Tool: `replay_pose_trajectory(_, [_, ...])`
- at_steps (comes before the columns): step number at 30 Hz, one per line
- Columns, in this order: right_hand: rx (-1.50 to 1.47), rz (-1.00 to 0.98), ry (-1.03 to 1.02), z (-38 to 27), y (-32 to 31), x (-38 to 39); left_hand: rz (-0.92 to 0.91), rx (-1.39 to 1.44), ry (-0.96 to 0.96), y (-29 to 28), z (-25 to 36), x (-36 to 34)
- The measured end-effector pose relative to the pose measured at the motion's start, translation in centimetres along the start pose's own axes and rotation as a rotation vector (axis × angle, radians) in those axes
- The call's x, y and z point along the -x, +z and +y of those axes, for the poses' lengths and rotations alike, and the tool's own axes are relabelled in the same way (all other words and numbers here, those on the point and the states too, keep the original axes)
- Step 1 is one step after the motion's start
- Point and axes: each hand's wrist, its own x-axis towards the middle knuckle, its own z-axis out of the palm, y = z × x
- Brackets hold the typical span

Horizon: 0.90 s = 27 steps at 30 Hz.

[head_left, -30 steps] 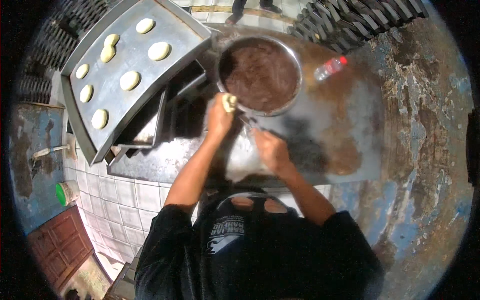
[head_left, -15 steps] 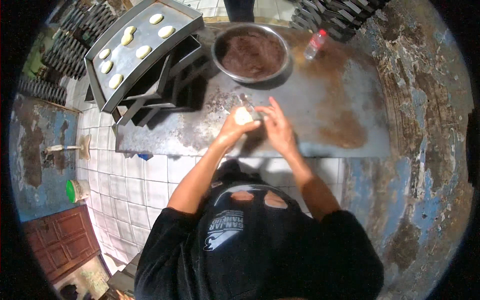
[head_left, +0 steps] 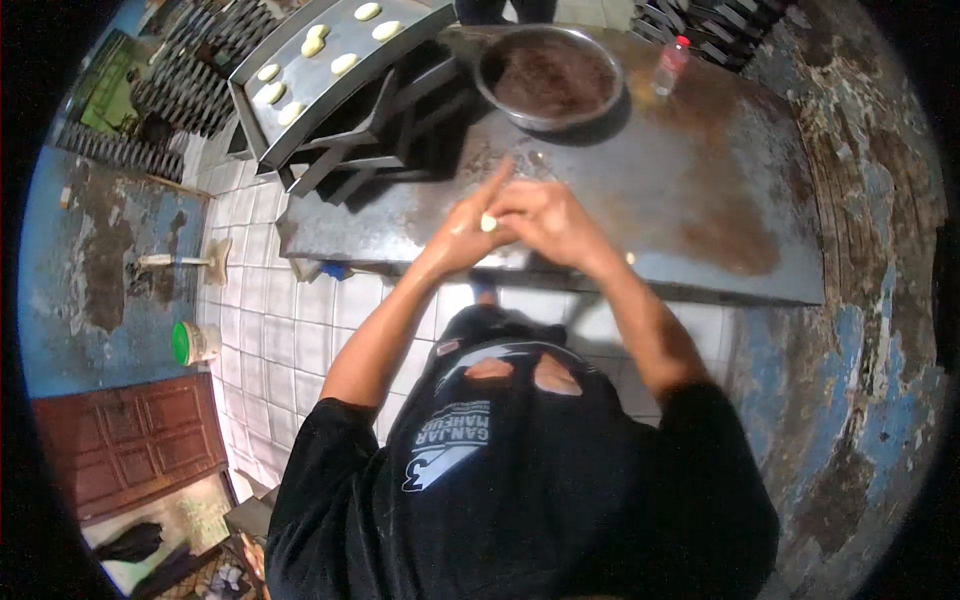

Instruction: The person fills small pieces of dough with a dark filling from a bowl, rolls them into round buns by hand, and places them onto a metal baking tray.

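Note:
My two hands meet above the front part of the metal table. In my left hand [head_left: 462, 232] lies a piece of pale dough [head_left: 488, 222], mostly hidden by fingers. One finger of this hand points up and away. My right hand [head_left: 548, 218] reaches across it, fingers bent and pressed onto the dough. Beyond them, toward the far edge, stands a round metal bowl [head_left: 548, 124] holding dark brown crumbly filling [head_left: 560, 78].
At the far left, a metal tray [head_left: 362, 90] with several pale dough pieces [head_left: 345, 64] rests on stacked dark trays [head_left: 375, 135]. A red-capped clear bottle [head_left: 672, 68] stands right of the bowl. A pale crumb [head_left: 630, 258] lies near the front edge of the table [head_left: 680, 190].
My right hand has closed in from beside my left hand onto the dough, now mostly covered. The whole view has shifted, with the table appearing further right and the bowl higher.

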Motion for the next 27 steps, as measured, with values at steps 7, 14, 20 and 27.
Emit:
replay_pose_trajectory(7, [-0.038, 0.595, -0.016, 0.2, 6.7, -8.6, 0.190, 0.658, -0.168, -7.0, 0.2, -2.4])
replay_pose_trajectory(14, [-1.445, 0.027, 0.645, -3.8, 10.0, -25.1, 0.630, 0.619, 0.066, -20.1, -2.0, -4.6])
replay_pose_trajectory(20, [-0.800, -0.164, 0.606, 2.2, 9.0, -44.0, 0.913, 0.537, 0.154, -30.3, -6.7, -5.2])
replay_pose_trajectory(27, [-0.498, 0.062, 0.379, 7.4, 10.6, -54.8, 0.872, 0.205, -0.058, -38.7, -11.9, 0.9])
